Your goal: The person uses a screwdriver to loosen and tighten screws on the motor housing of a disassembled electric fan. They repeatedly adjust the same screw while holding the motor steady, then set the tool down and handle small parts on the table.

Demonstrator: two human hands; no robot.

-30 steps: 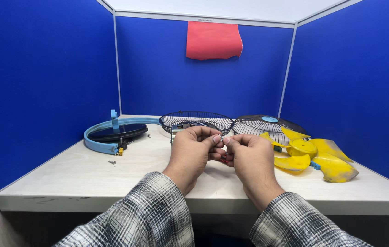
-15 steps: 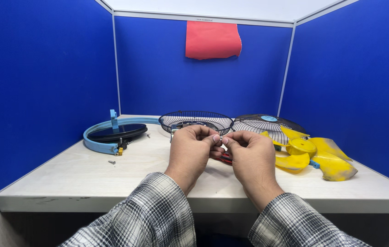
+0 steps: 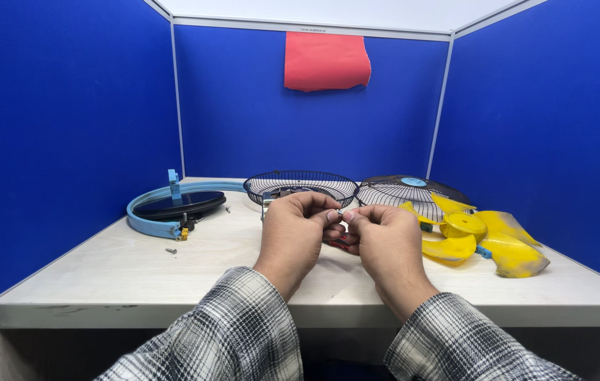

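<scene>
Here, both hands pinch a tiny part above the pale wooden table [image 3: 102, 275].
Left hand [image 3: 298, 229] and right hand [image 3: 383, 240] meet fingertip to fingertip on a small silvery metal piece [image 3: 340, 211], just before the black wire fan guard [image 3: 300, 187]; fitting it seems underway, needing fine, steady twisting.

Label: one small, narrow white strip [image 3: 319, 30] is sitting on the pale top rail of the back partition, just above the red sheet [image 3: 326, 61] that is hanging on the blue wall. Dark marks are showing on it, too small to make out; it is possibly a tag. No packages, signs or screens are showing.
</scene>
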